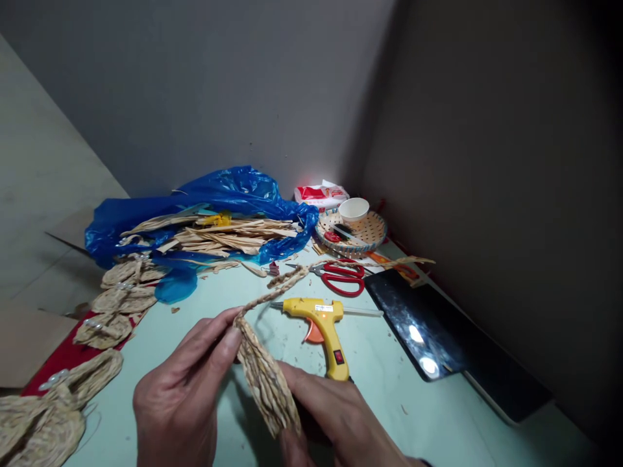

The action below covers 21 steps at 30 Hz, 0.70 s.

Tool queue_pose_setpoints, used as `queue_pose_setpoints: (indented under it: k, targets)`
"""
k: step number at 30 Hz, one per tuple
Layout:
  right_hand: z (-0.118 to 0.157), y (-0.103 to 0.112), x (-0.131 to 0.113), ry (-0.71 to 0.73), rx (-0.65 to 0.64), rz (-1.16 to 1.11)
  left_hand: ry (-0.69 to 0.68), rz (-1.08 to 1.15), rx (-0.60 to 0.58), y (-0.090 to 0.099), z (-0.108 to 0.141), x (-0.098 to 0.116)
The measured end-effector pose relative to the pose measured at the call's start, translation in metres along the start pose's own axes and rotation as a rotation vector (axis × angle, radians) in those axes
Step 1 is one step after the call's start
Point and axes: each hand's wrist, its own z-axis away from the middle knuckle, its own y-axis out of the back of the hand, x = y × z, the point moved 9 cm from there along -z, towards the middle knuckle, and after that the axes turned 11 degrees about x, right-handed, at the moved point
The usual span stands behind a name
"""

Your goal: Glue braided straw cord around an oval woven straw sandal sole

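Observation:
Between my hands is a flat, oval woven straw piece (267, 383), coiled from braided plant fibre. My left hand (189, 383) pinches its upper tip, where a loose straw braid (275, 293) leaves it and runs up to the right across the table. My right hand (331, 408) grips the lower right edge, thumb and fingers closed on it; some of those fingers are hidden behind the piece. Just beyond lies a yellow hot glue gun (318, 318) with an orange trigger and a glue stick in its back. Red-handled scissors (343, 275) lie behind the gun, partly under the braid's far end.
A blue plastic bag (233, 185) holding dry straw strips (233, 235) lies at the back. Finished-looking woven straw pieces with pearly beads (104, 329) line the left edge. A woven basket (374, 233) with a white bowl (354, 209) stands back right. A dark tablet (413, 324) lies on the right.

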Motion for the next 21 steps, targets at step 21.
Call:
queue_pose_setpoints:
  k: [21]
  targets:
    - [-0.008, 0.013, 0.006, -0.292, -0.05, 0.076, 0.815, 0.407, 0.1, -0.016, 0.009, -0.027]
